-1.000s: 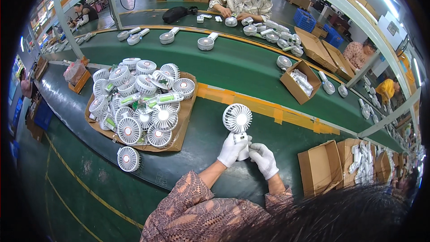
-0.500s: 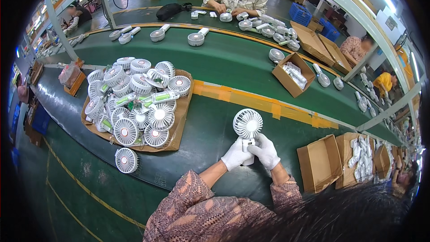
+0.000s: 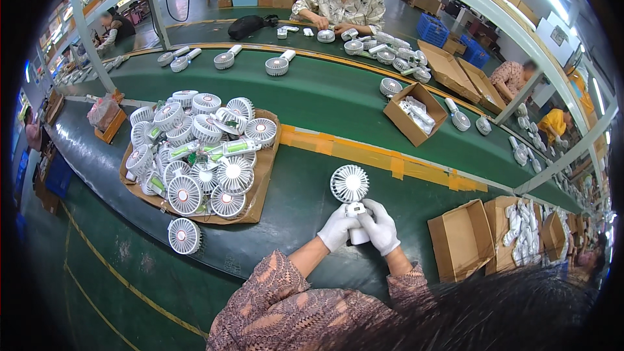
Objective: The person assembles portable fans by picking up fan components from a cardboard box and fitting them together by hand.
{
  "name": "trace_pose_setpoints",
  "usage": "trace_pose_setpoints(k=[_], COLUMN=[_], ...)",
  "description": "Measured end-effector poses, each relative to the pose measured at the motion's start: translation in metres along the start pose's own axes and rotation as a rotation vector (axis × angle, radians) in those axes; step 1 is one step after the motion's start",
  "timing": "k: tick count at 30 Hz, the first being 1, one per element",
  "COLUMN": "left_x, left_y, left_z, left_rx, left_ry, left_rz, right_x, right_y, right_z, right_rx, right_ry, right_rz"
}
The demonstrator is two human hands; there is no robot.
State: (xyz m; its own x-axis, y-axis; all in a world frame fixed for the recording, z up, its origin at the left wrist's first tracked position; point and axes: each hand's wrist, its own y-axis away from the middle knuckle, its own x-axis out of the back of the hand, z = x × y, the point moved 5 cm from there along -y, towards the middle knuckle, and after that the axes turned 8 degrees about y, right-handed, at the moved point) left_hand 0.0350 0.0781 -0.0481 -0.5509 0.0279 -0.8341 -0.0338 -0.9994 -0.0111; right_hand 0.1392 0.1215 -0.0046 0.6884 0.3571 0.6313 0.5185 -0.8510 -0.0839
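Note:
Between my two white-gloved hands is a white handheld fan [image 3: 350, 184], its round grille pointing away from me and its handle toward me. My left hand [image 3: 338, 228] wraps the handle from the left. From the other side my right hand [image 3: 379, 228] closes on the same handle, thumb over its front near a small dark window. To the left, a cardboard tray [image 3: 265, 185] bears a heap of white fans, some with open handles showing green parts inside. One single fan head [image 3: 184, 236] lies by the tray's near edge.
An open cardboard box [image 3: 461, 239] stands to my right, beside another with white handle parts [image 3: 522, 231]. Beyond the orange-taped edge [image 3: 364, 154], a green conveyor belt [image 3: 325, 94] carries fans and a box of parts [image 3: 416, 116]. A co-worker [image 3: 341, 3] sits across it.
The fan in my hands has tilted, its head dropping a little toward me and left. Fans and the parts box on the belt have shifted slightly left.

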Motion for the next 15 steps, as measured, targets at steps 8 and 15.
trace_pose_setpoints(k=[8, 15], left_x=[0.019, 0.001], left_y=[-0.005, -0.007], left_z=[-0.017, -0.012], left_rx=[0.245, 0.213], left_ry=[0.616, 0.479], left_rz=[0.162, 0.29], right_x=[-0.001, 0.0], right_y=[0.005, -0.009], right_z=[-0.045, -0.049], right_rx=[0.312, 0.25], right_ry=[0.531, 0.641], right_rz=[0.036, -0.02])
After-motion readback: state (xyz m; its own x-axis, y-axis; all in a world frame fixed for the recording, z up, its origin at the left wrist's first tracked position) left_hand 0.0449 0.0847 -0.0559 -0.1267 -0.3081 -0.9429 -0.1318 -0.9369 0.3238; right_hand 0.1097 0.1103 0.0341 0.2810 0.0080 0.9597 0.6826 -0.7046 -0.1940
